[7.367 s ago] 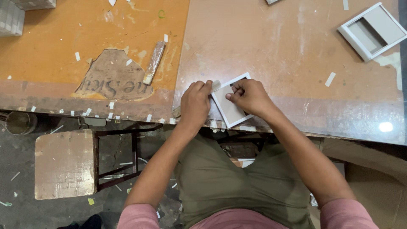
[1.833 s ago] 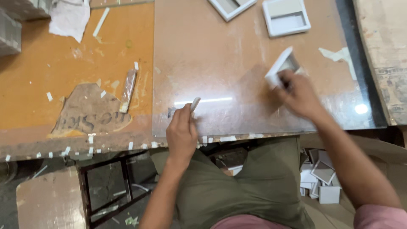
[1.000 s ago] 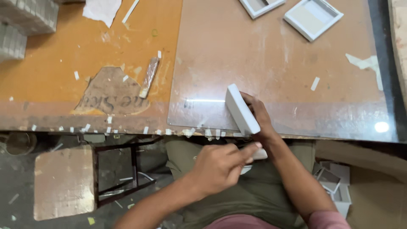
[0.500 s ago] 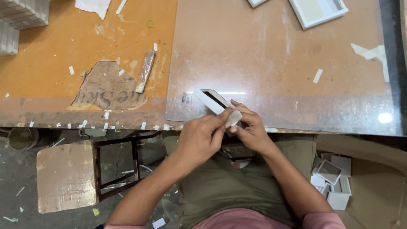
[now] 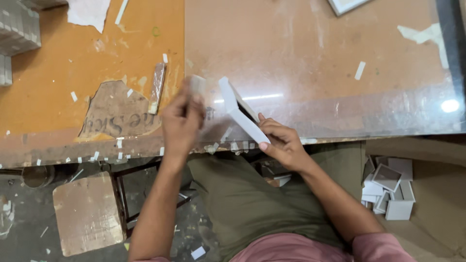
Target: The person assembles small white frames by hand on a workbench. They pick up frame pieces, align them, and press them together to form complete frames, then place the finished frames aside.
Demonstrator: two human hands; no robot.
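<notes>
My right hand (image 5: pixel 284 143) grips a small white box (image 5: pixel 241 115) by its lower end and holds it tilted on edge over the near side of the glass-topped table (image 5: pixel 315 58); the box's dark inside faces right. My left hand (image 5: pixel 182 121) is raised just left of the box, over the seam between the glass and the orange board (image 5: pixel 73 63). Its fingers pinch a small pale piece (image 5: pixel 196 86), blurred by motion. The two hands are apart, with a narrow gap between the left fingers and the box.
A narrow worn stick (image 5: pixel 157 88) lies on the orange board beside a torn brown patch (image 5: pixel 116 114). Stacked white boxes (image 5: pixel 19 29) sit at the far left. A white frame (image 5: pixel 347 5) lies at the top edge. Several white boxes (image 5: pixel 391 187) fill a carton at my right; a wooden stool (image 5: pixel 87 213) stands lower left.
The hands were together on the box at the table edge. Now the left hand has pulled away up and left with a small pale piece, and the right hand has tipped the box upright.
</notes>
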